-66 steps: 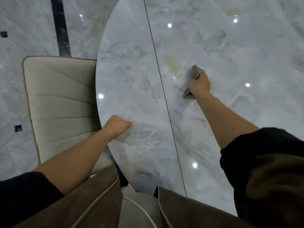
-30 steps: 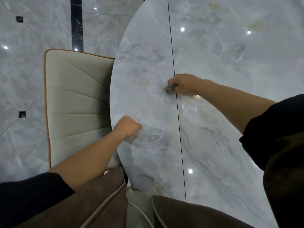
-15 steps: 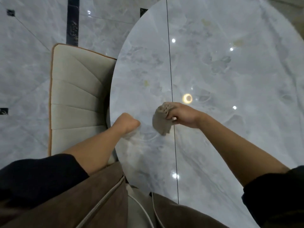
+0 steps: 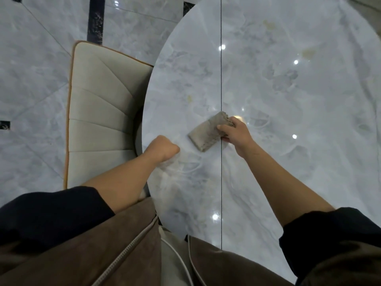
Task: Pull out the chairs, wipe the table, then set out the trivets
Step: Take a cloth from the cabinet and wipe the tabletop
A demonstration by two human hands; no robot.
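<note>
A folded grey-beige cloth (image 4: 207,133) lies flat on the pale marble table (image 4: 288,96), just left of the table's dark centre seam. My right hand (image 4: 235,133) grips the cloth's right end, thumb on top. My left hand (image 4: 162,148) is curled into a fist and rests on the table close to its left edge, a little left of the cloth, holding nothing. A cream padded chair (image 4: 99,116) stands pulled out to the left of the table. No trivets are in view.
The table's rounded left edge (image 4: 148,96) curves from top centre down to my body. Faint yellowish stains (image 4: 308,52) mark the far tabletop. Glossy marble floor (image 4: 35,69) with a dark strip surrounds the chair. My brown jacket fills the bottom of the view.
My right hand has drawn the cloth back from the far tabletop toward me and the seam; the cloth now lies flatter and more spread. My left fist has stayed in place.
</note>
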